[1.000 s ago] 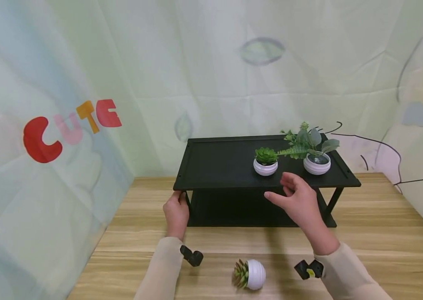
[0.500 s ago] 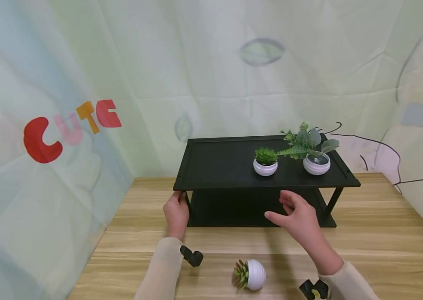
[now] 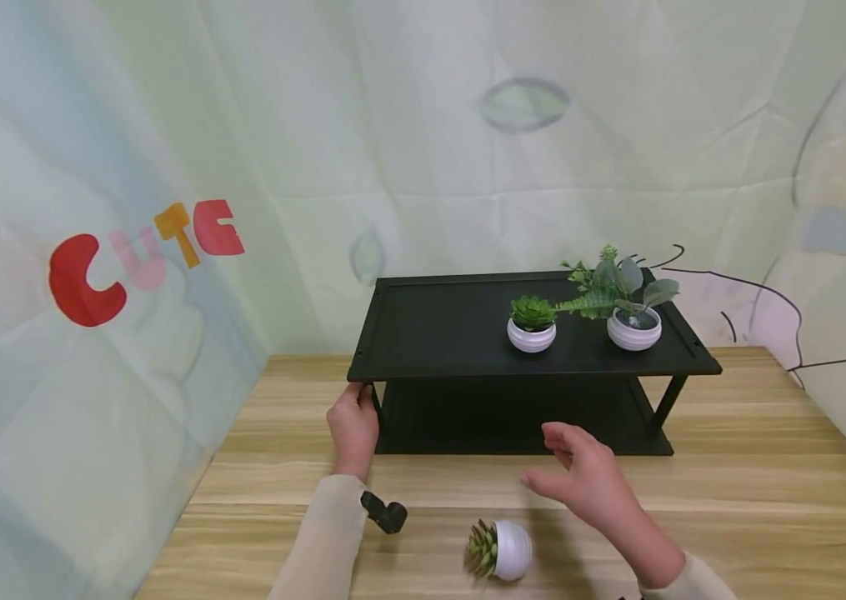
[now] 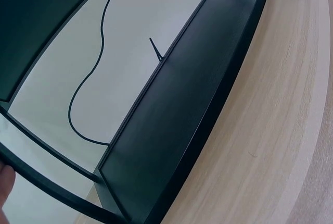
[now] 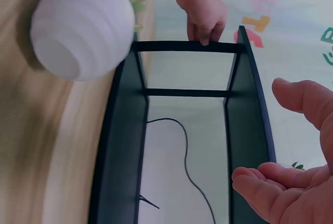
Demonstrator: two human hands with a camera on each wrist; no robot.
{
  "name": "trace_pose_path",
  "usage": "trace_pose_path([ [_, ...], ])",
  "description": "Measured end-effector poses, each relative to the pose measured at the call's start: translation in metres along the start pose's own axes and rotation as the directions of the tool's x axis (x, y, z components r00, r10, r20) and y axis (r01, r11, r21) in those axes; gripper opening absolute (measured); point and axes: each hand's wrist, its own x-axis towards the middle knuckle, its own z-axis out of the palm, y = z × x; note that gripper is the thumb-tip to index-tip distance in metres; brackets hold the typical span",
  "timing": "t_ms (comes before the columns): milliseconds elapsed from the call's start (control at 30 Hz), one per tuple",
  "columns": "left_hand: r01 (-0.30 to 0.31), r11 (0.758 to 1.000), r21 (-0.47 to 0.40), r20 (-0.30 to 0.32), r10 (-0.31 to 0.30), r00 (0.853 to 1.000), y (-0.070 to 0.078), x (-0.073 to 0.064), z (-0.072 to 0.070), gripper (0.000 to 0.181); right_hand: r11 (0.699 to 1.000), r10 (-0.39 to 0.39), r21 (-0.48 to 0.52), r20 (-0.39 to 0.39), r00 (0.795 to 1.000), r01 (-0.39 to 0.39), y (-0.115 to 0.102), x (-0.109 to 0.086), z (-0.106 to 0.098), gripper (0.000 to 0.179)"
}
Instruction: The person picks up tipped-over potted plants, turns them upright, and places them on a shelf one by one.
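Right hand (image 3: 580, 479): held off the table (image 3: 280, 483), in front of the black rack (image 3: 438, 329), thumb and fingers curved and wide apart, nothing between them. Left hand (image 3: 353, 429): fingers and thumb pinch the rack's left post (image 3: 376, 404), just below the upper shelf.

Tipped pot (image 3: 513, 550): on its side on the table before the rack, leaves (image 3: 482, 548) toward the left, base toward the right. Small green succulent (image 3: 531, 337) and taller leafy plant (image 3: 634, 332) stand upright on the upper shelf.

Judgement: the step in hand looks like reaching for the tipped pot. Best to keep the present wide spread, come down over the white wall, thumb on one side and fingers on the other, and leave the leaves unpressed. The round wall will probably roll if only one side is touched, so close evenly. Turning the leaves upward suits a lift. Left hand: light, steady hold; a tug could shake the shelf plants
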Motion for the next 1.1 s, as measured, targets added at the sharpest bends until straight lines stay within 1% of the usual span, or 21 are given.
trace_pose_path([
  [100,0.000,1.000,-0.003,-0.002,0.000,1.000,0.000,0.000,0.000,0.012,1.000,0.020,-0.002,0.024,1.000,-0.020,0.006,-0.003,0.004,0.066],
  [167,-0.005,1.000,-0.004,-0.005,0.005,1.000,-0.001,0.000,0.001,0.012,1.000,0.017,0.003,0.046,0.999,-0.017,0.011,-0.006,0.008,0.066],
  [233,-0.009,1.000,-0.003,-0.010,0.009,1.000,-0.002,0.000,0.001,0.012,1.000,-0.011,0.004,0.065,0.998,0.010,0.015,-0.009,0.012,0.065],
  [300,-0.013,1.000,-0.004,-0.015,0.013,1.000,-0.002,0.000,0.001,0.012,0.997,-0.071,0.000,0.091,0.993,0.071,0.019,-0.012,0.017,0.065],
  [400,-0.014,1.000,-0.006,-0.019,0.014,1.000,-0.002,0.000,0.001,0.012,0.986,-0.157,-0.023,0.142,0.977,0.162,0.025,-0.014,0.022,0.065],
  [467,-0.012,1.000,-0.007,-0.019,0.012,1.000,-0.002,0.000,0.001,0.012,0.980,-0.183,-0.044,0.187,0.965,0.194,0.027,-0.015,0.025,0.067],
  [567,-0.007,1.000,-0.007,-0.017,0.007,1.000,-0.002,0.000,0.001,0.012,0.978,-0.187,-0.045,0.266,0.946,0.206,0.029,-0.015,0.028,0.067],
  [633,-0.006,1.000,-0.007,-0.018,0.006,1.000,-0.002,0.000,0.001,0.012,0.978,-0.189,-0.027,0.315,0.930,0.208,0.030,-0.015,0.030,0.066],
  [733,-0.009,1.000,0.000,-0.019,0.009,1.000,-0.002,0.000,0.001,0.012,0.976,-0.196,-0.015,0.364,0.911,0.216,0.032,-0.015,0.033,0.066],
  [867,-0.011,1.000,0.008,-0.016,0.011,1.000,-0.002,0.000,0.001,0.012,0.962,-0.223,-0.062,0.377,0.899,0.265,0.037,-0.015,0.038,0.065],
  [967,-0.010,1.000,0.009,-0.015,0.010,1.000,-0.001,0.000,0.001,0.011,0.935,-0.273,-0.116,0.369,0.888,0.336,0.039,-0.015,0.041,0.065],
  [1100,-0.013,1.000,0.007,-0.021,0.013,1.000,-0.001,0.000,0.001,0.011,0.910,-0.308,-0.154,0.368,0.877,0.384,0.041,-0.016,0.045,0.066],
])
